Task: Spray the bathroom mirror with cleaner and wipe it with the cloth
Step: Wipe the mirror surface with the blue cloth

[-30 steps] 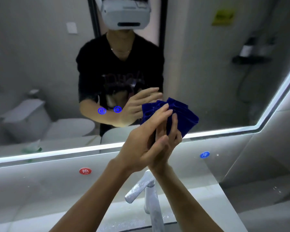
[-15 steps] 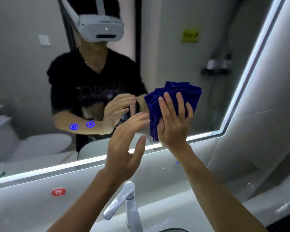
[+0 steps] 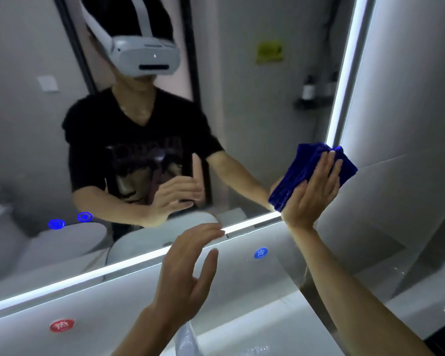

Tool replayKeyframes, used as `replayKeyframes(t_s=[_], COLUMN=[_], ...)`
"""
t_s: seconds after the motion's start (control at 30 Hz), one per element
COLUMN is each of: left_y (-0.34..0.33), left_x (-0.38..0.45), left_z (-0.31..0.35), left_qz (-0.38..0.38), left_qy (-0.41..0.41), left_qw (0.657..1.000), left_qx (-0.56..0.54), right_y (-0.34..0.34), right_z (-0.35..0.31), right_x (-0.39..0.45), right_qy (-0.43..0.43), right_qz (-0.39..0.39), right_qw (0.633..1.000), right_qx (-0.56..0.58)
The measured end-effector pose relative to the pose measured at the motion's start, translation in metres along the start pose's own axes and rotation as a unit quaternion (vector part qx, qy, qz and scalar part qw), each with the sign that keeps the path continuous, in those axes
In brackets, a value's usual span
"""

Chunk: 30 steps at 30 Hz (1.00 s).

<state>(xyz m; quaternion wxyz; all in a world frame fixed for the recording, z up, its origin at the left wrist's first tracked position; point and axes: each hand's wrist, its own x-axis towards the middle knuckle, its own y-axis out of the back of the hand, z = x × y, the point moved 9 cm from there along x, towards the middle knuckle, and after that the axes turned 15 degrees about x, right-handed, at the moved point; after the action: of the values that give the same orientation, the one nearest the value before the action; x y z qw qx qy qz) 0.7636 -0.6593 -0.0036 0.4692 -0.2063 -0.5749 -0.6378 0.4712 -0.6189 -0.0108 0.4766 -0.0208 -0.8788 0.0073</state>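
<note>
Below the lit strip I see the pale wall panel (image 3: 242, 283), with a round red sticker (image 3: 62, 325) near its lower left and a round blue sticker (image 3: 260, 253) further right, just under the strip. At the bottom edge, between my forearms, the top of a chrome tap (image 3: 186, 339) pokes up. To the right, grey wall tiles (image 3: 409, 124) run up the side. In the reflection I make out a white headset (image 3: 145, 56), a black printed T-shirt (image 3: 129, 150), a white toilet (image 3: 62, 242) at the lower left, a wall switch (image 3: 47, 83), a yellow-green notice (image 3: 269, 51) and a dark shelf with bottles (image 3: 314, 96).
</note>
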Motion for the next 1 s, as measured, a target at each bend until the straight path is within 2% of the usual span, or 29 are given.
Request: replayKeyframes(t_s=[0.3, 0.43, 0.57, 0.8, 0.93, 1.0], left_y=[-0.003, 0.003, 0.007, 0.036, 0.069, 0.090], left_x=[-0.009, -0.026, -0.042, -0.078, -0.099, -0.108], left_z=[0.001, -0.010, -0.020, -0.059, -0.090, -0.103], left_qz=[-0.009, -0.007, -0.012, 0.015, 0.064, 0.097], left_qy=[0.029, 0.062, 0.079, 0.152, 0.199, 0.219], left_qw=[1.000, 0.998, 0.997, 0.988, 0.977, 0.970], left_qx=[0.008, 0.005, 0.000, 0.010, 0.030, 0.038], right_y=[-0.002, -0.005, -0.019, -0.047, -0.059, -0.061], right_z=[0.016, 0.014, -0.018, -0.102, -0.143, -0.154], right_x=[-0.008, -0.043, -0.075, -0.135, -0.167, -0.174], right_qy=[-0.078, -0.126, -0.066, 0.118, 0.202, 0.212], right_qz=[0.007, 0.010, -0.025, -0.085, -0.099, -0.093], right_qw=[0.997, 0.991, 0.997, 0.989, 0.974, 0.973], right_qx=[0.028, 0.041, 0.043, 0.012, 0.011, 0.012])
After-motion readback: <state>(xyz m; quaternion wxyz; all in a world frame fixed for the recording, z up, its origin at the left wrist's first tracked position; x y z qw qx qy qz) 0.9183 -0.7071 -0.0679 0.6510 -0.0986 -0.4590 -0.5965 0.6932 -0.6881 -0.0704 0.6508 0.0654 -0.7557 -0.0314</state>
